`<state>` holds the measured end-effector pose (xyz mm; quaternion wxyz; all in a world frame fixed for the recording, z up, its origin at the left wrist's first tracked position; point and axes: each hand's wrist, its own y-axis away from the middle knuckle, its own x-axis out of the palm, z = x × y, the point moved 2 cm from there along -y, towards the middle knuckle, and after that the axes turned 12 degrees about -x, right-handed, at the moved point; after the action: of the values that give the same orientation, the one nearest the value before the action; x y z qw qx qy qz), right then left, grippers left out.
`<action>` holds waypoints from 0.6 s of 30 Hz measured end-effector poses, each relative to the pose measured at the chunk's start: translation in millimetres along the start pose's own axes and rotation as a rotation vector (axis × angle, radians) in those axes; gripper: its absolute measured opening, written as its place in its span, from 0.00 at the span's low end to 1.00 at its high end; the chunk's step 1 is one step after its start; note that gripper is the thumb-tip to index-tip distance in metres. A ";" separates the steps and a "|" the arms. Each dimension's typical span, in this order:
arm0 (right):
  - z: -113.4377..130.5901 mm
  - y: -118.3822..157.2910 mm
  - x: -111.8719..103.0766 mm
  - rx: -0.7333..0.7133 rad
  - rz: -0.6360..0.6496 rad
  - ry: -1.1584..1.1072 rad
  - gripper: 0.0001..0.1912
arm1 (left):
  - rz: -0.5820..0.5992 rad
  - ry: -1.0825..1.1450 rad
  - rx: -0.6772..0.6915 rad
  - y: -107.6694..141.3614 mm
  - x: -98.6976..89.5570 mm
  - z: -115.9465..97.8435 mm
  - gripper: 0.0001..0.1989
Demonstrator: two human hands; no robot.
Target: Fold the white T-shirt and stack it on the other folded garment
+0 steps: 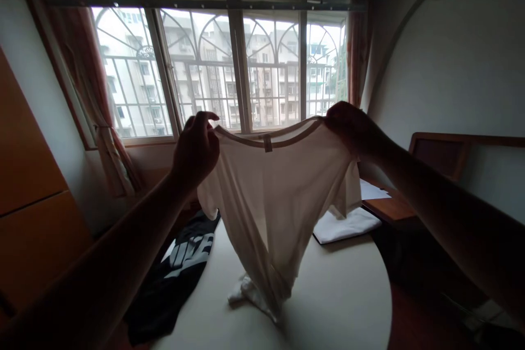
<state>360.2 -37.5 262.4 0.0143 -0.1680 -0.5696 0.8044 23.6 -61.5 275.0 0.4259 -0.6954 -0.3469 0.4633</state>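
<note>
A light-coloured short-sleeved T-shirt (266, 191) hangs stretched between my hands in front of the window. My left hand (197, 145) pinches it at the left end of the neckline. At the other end my right hand (348, 126) grips the shoulder by the collar. A small label shows at the middle of the neckband. The body of the shirt drops in folds to a bunched lower end, which reaches down to the white round table (344, 284).
Dark clothing with white lettering (188, 257) hangs over the table's left edge. Folded white cloth (346, 225) lies at the table's back right. A wooden desk (388, 208) stands beyond it. Barred windows (270, 65) and curtains (92, 65) are behind.
</note>
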 end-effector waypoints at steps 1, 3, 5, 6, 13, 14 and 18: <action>6.2 -10.0 -8.9 -0.013 0.009 0.023 0.12 | -0.018 -0.038 0.023 -10.4 -8.7 -5.7 0.14; 17.6 -26.9 -27.2 -0.003 0.039 0.043 0.11 | -0.057 -0.141 0.069 -26.8 -26.7 -16.4 0.11; 29.6 -40.2 -45.0 0.026 0.086 0.006 0.09 | -0.080 -0.240 0.104 -38.0 -45.1 -26.7 0.14; 36.6 -45.8 -53.6 0.033 0.116 -0.026 0.07 | -0.078 -0.277 0.112 -42.3 -54.2 -31.7 0.16; 104.8 -79.4 -107.3 -0.090 0.156 0.048 0.23 | -0.043 -0.405 0.084 -79.6 -112.3 -58.4 0.41; 114.9 -83.5 -114.7 -0.129 0.144 0.092 0.24 | -0.043 -0.422 0.109 -87.6 -119.8 -60.9 0.44; 136.4 -100.9 -147.7 -0.312 0.019 0.264 0.16 | -0.043 -0.433 0.230 -117.0 -146.5 -67.5 0.48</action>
<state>443.5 -158.1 433.0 0.0551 -0.2775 -0.6788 0.6776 28.3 -161.9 447.1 0.4278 -0.5191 -0.3899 0.6289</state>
